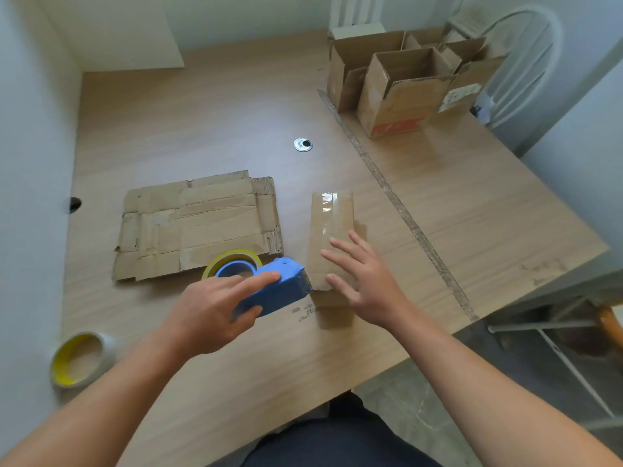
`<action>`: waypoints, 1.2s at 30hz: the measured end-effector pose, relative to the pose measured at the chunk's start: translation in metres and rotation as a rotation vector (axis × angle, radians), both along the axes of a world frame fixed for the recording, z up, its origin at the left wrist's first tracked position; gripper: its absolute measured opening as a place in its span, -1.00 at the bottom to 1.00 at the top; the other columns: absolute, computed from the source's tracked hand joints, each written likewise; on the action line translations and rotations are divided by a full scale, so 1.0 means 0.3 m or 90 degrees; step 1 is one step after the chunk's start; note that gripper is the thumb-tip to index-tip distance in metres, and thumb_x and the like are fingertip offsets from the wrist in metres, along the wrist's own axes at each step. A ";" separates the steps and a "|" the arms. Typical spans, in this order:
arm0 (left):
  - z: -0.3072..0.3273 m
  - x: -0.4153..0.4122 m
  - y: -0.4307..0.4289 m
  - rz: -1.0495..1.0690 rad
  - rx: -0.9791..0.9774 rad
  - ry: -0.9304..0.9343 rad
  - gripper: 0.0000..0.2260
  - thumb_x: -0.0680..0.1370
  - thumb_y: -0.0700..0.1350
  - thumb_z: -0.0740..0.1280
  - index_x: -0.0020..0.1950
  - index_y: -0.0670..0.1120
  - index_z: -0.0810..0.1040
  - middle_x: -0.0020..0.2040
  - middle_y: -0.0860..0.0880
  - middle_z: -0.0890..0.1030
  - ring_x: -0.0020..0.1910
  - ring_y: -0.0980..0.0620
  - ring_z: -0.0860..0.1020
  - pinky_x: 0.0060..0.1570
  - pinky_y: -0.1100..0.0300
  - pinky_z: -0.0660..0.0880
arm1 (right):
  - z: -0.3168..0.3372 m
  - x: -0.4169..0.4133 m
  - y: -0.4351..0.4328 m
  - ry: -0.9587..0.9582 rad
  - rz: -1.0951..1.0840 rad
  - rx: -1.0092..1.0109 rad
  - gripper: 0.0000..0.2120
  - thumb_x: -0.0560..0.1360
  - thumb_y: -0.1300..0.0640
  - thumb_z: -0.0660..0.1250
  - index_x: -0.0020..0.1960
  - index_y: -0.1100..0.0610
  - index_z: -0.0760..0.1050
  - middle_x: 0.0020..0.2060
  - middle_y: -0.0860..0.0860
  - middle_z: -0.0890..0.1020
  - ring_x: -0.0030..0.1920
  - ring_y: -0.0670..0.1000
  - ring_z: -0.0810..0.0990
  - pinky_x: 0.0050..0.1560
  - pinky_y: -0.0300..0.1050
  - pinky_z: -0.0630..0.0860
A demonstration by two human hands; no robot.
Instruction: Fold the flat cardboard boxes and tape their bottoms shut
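Note:
A small folded cardboard box [328, 227] stands bottom-up in the middle of the table, with a strip of clear tape along its seam. My left hand [215, 315] grips a blue tape dispenser [279, 288] that carries a yellow-rimmed roll, its blade end against the box's near edge. My right hand [367, 281] lies with straight, spread fingers on the near part of the box. A stack of flat cardboard boxes [199, 224] lies to the left of the dispenser.
A spare tape roll [81, 360] lies at the table's near left. Several folded open boxes [404, 79] stand at the far right, next to a white chair [526, 62]. A metal grommet [302, 144] sits mid-table. The table edge [539, 298] drops off to the right.

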State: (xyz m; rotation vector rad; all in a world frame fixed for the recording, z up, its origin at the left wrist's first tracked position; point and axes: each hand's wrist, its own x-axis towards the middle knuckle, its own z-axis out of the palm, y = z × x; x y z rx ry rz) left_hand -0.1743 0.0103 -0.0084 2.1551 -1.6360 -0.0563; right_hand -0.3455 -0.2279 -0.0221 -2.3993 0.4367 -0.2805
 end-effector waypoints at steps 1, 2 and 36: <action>0.002 0.001 0.002 -0.011 -0.004 -0.002 -0.52 0.50 0.06 0.27 0.43 0.18 0.35 -0.22 0.12 0.55 -0.29 0.03 0.52 -0.38 0.16 0.49 | 0.011 0.007 0.005 -0.010 -0.004 0.022 -0.55 0.57 -0.09 0.25 0.42 -0.01 0.47 0.47 -0.08 0.39 0.58 0.01 0.08 0.50 -0.09 0.11; 0.003 0.002 0.005 -0.020 -0.003 -0.005 -0.52 0.51 0.05 0.28 0.44 0.17 0.36 -0.20 0.11 0.57 -0.28 0.02 0.53 -0.36 0.15 0.50 | 0.022 0.015 0.009 -0.015 -0.004 0.040 -0.55 0.57 -0.07 0.28 0.44 0.00 0.45 0.46 -0.07 0.40 0.58 0.01 0.08 0.49 -0.13 0.08; 0.105 0.089 0.064 0.018 0.104 0.309 -0.49 0.42 0.26 0.24 0.36 0.53 0.25 0.03 0.29 0.59 -0.17 0.06 0.58 -0.14 0.22 0.50 | 0.123 -0.068 -0.073 -0.049 -0.168 0.424 -0.80 0.54 0.19 0.40 -0.25 0.10 0.67 0.20 -0.10 0.53 0.21 -0.23 0.52 0.18 -0.22 0.46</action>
